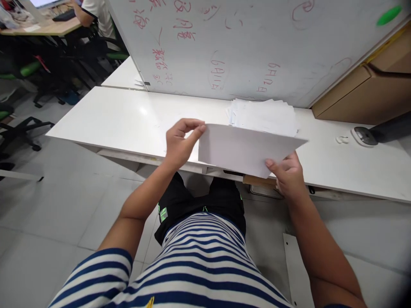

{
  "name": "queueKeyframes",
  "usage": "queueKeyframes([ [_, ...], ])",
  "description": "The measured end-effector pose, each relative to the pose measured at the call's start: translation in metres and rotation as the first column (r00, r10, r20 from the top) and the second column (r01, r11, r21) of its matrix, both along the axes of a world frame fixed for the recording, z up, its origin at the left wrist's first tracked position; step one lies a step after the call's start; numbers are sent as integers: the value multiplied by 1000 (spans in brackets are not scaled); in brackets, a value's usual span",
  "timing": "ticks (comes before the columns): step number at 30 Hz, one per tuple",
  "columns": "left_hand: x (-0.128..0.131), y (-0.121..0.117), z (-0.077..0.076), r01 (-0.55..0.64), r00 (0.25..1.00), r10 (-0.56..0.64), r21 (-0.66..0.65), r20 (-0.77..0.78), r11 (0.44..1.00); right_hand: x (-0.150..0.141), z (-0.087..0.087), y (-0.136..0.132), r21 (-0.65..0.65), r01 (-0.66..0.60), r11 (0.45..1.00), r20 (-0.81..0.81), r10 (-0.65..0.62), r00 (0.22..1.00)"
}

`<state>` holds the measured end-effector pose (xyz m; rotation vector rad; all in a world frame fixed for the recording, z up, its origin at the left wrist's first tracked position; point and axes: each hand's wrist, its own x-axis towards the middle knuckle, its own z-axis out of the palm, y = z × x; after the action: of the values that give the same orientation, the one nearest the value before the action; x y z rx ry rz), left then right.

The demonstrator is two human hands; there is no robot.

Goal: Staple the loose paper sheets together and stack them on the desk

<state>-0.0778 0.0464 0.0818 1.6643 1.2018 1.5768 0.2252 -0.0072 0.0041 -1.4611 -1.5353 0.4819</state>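
Note:
A white sheet of paper (239, 147) is held up in front of me, tilted over the front edge of the white table. My left hand (181, 139) pinches its upper left corner between thumb and fingers. At the lower right, my right hand (289, 173) grips the sheet with the thumb on the near face and the other fingers behind it. Just beyond the sheet lies an uneven stack of white papers (265, 114), its front part hidden by the sheet I hold. I cannot tell whether more than one sheet is in my hands.
The long white table (128, 119) runs across in front of me. A whiteboard (247, 51) with red writing stands behind it. Cardboard boxes (362, 92) and a dark cylindrical object (393, 128) are at the right. Another person (99, 17) sits at a desk far left.

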Motion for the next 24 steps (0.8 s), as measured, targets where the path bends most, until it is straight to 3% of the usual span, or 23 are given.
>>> queueKeyframes([
  [2,10,-5,-12,59,998,-57,-45,38,997,3,-5,-6,-49,14,999,-233,-26,972],
  [4,21,-12,-22,112,991,-106,-76,76,991,4,-9,-10,-77,61,995,-438,-89,894],
  [9,45,-20,-44,333,941,-319,-159,108,929,-5,-8,-9,-25,156,987,-666,-133,734],
  [12,50,-16,-58,396,917,-394,-224,58,890,-11,-11,-8,-32,141,990,-685,-124,717],
  [16,46,-7,-68,273,956,-293,-287,-28,918,-1,-13,-19,-136,25,990,-616,-104,781],
  [18,44,-3,-67,220,968,-246,-318,-45,922,13,-9,-31,-280,-87,956,-480,-61,875],
  [20,46,-1,-63,224,961,-264,-342,-77,913,29,-3,-44,-446,-186,876,-343,24,939],
  [22,52,-4,-59,235,948,-289,-315,-134,919,42,1,-57,-519,-242,820,-333,67,941],
  [24,62,-14,-57,237,926,-287,-214,-247,948,47,-1,-65,-483,-237,843,-407,24,913],
])
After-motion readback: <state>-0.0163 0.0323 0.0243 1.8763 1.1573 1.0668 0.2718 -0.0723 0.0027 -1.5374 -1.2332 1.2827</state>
